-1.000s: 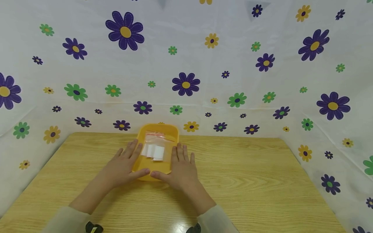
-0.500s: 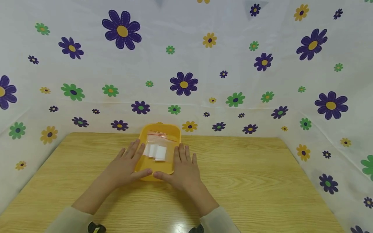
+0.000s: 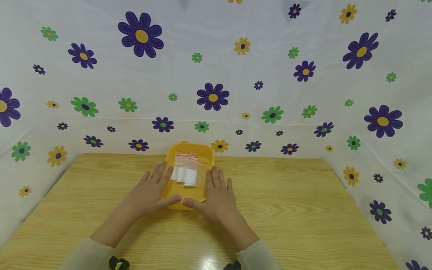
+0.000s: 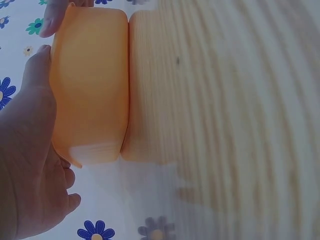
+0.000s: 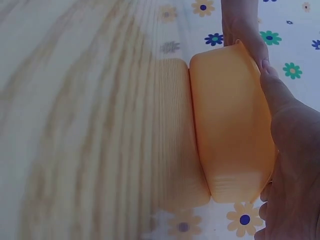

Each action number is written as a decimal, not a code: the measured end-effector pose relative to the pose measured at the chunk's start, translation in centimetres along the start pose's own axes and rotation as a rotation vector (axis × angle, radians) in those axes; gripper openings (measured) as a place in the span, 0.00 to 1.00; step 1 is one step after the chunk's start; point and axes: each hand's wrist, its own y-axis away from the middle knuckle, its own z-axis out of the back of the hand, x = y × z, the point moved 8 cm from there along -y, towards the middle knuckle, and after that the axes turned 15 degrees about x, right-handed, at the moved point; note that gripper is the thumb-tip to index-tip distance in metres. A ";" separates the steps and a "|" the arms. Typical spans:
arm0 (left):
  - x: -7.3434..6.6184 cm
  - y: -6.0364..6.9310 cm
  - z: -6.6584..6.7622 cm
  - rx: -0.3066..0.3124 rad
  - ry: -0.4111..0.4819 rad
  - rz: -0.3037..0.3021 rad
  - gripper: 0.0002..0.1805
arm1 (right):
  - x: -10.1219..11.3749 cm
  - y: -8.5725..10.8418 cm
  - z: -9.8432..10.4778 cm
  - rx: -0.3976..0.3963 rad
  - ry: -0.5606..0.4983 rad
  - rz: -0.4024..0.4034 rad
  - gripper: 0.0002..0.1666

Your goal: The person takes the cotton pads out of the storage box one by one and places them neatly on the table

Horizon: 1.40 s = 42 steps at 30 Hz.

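A yellow tray (image 3: pixel 189 194) stands on the table near its back edge, with clear zip bags (image 3: pixel 189 160) and white folded pieces (image 3: pixel 190 177) inside. My left hand (image 3: pixel 148 195) lies along the tray's left side, fingers fairly straight, thumb at the near rim. Along the right side my right hand (image 3: pixel 219 197) rests the same way, its thumb tip close to the left one. Both wrist views show the tray's near outer wall (image 4: pixel 90 85), (image 5: pixel 232 125) with a thumb at the rim.
The wooden table (image 3: pixel 287 210) extends to both sides of the tray. Behind it and at both sides hangs a white flowered cloth (image 3: pixel 182 75). Pale sleeves and dark wrist bands show at the bottom of the head view.
In the head view the tray and both hands have moved a little to the right together. The hands keep the same hold on its sides.
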 end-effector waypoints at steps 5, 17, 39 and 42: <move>-0.5 -0.4 -0.1 -0.012 0.004 -0.014 0.57 | -0.5 0.2 0.2 0.002 -0.020 0.001 0.74; -1.1 -0.9 -0.5 0.004 0.012 -0.021 0.57 | -1.3 0.7 0.4 -0.007 -0.042 0.015 0.73; -2.3 -1.4 -0.5 0.010 0.050 -0.025 0.58 | -2.6 1.0 0.3 0.002 -0.046 0.001 0.76; -2.6 -1.3 -0.3 0.008 0.057 -0.025 0.58 | -2.8 1.0 0.4 0.008 -0.047 0.004 0.76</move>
